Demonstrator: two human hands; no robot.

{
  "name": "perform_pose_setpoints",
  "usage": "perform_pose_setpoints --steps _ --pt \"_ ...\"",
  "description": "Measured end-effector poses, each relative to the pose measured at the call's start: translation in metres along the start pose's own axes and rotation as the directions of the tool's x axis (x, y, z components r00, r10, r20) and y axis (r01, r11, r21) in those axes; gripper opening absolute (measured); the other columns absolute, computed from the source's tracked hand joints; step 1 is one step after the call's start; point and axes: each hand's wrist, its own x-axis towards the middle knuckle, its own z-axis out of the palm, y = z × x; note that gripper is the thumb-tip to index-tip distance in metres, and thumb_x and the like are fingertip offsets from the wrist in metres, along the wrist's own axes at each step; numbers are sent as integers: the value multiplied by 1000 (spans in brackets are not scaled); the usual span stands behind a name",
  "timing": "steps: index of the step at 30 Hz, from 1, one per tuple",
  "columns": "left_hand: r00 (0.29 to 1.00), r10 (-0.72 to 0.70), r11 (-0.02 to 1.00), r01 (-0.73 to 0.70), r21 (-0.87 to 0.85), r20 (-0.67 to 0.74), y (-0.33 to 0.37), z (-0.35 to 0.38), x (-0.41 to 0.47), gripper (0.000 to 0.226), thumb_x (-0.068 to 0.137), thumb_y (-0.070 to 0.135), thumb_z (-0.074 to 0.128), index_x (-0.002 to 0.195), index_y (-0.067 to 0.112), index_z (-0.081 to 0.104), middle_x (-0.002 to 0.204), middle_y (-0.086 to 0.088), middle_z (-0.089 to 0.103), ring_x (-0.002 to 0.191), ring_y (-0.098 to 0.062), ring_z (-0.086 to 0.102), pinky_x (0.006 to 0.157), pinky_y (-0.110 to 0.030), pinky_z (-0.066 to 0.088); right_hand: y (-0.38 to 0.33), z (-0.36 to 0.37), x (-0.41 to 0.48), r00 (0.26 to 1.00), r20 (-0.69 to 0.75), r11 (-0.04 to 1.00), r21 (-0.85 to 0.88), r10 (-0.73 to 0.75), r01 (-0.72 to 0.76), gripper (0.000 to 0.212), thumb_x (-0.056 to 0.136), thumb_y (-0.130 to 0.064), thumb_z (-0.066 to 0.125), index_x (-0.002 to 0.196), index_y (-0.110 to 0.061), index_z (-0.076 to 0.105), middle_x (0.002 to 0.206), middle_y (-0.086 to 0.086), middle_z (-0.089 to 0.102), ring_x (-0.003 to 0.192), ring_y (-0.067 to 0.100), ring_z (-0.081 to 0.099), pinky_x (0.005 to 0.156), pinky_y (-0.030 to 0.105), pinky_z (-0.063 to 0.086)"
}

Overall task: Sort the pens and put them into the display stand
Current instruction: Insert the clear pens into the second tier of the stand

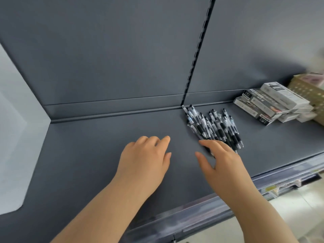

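A pile of several black-and-clear pens (213, 126) lies on the dark grey shelf (108, 137), right of its middle. My right hand (221, 162) hovers over the near end of the pile, fingers spread, its fingertips covering some pen tips. I cannot tell whether it grips a pen. My left hand (146, 160) is palm down over the bare shelf to the left of the pens, fingers loosely curled, holding nothing. No display stand is in view.
Stacked white and dark pen boxes (270, 104) sit at the back right. A beige perforated basket (310, 95) stands beyond them at the right edge. A slotted upright (198, 55) splits the back panel. The shelf front has a clear price rail (201, 216).
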Motion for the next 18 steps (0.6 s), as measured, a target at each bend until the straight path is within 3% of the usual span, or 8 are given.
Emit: perform_pose_setpoints --steps 7,11,15,18 --pt "994 -60 998 58 33 92 59 34 61 31 76 32 70 102 16 69 76 4 67 69 -22 65 50 -33 50 83 -19 59 999 36 999 32 -23 21 36 93 -33 53 127 -22 54 125 -9 54 107 14 53 84 20 38" --pt "962 -229 973 224 50 151 101 49 99 26 98 39 34 111 23 51 99 10 55 93 -13 54 65 -26 41 134 -40 92 1000 20 998 67 -18 17 26 92 -30 54 116 -20 60 111 -6 58 91 14 57 79 25 44" --pt "840 -463 886 448 122 284 116 76 120 14 100 26 36 93 17 44 77 8 37 72 -13 44 62 -25 35 175 -45 122 991 127 1000 -12 29 -27 22 93 -33 51 105 -16 59 99 -3 55 84 16 56 76 30 46" --pt "718 -604 796 568 210 345 123 87 129 2 96 14 42 96 13 44 80 4 39 70 -15 45 60 -26 37 195 -41 136 969 247 999 -53 24 -11 21 93 -35 51 99 -15 55 94 -2 53 82 17 52 71 28 42"
